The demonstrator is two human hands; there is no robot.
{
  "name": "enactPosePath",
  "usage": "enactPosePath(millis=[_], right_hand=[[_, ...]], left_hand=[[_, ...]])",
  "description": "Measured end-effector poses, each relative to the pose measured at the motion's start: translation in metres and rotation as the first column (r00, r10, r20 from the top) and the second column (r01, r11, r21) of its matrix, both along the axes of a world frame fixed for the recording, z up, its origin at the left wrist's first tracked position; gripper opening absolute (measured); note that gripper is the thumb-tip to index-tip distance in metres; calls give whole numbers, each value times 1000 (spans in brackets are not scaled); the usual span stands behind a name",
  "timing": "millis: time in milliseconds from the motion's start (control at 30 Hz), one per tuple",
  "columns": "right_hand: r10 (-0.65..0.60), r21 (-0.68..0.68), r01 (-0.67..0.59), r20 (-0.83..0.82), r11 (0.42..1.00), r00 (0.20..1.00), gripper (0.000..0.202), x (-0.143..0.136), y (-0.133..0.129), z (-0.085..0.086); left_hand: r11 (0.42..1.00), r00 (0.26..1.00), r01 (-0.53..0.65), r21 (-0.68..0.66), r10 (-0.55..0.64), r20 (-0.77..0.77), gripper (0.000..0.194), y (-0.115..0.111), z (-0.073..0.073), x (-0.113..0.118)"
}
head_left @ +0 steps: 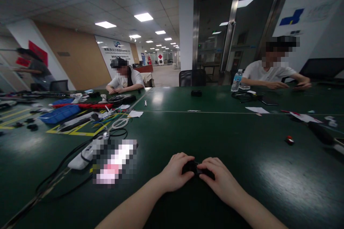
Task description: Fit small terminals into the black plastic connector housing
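Note:
Both hands meet over the dark green table (172, 132) near its front edge, around a small black object (197, 169). My left hand (176, 172) has its fingers and thumb closed on the object's left side. From the right, my right hand (218, 176) grips the same object between thumb and fingers. The fingers cover much of it, and its exact shape is too dark to tell.
To the left lie a white power strip (83, 157) with cables, a blurred bright item (115, 164) and a blue tray (60, 113). A small red-and-black object (289, 140) is at the right. Behind stands a bottle (237, 81); people sit across the table.

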State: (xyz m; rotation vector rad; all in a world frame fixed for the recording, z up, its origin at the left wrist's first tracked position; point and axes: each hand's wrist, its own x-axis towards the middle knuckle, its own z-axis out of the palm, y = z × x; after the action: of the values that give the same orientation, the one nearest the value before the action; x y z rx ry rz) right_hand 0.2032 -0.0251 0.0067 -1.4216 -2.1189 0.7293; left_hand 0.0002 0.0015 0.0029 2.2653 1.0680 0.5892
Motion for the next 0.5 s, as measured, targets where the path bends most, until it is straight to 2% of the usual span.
enactPosePath(millis=[300, 500], right_hand=[[-26, -1, 26, -73, 1000, 997, 24, 1, -2, -3], [-30, 39, 32, -49, 999, 998, 26, 1, -2, -5]], left_hand=[[1000, 1000, 1, 1, -1, 2, 46, -2, 1, -1], [1000, 1000, -14, 15, 14, -16, 52, -1, -3, -1]])
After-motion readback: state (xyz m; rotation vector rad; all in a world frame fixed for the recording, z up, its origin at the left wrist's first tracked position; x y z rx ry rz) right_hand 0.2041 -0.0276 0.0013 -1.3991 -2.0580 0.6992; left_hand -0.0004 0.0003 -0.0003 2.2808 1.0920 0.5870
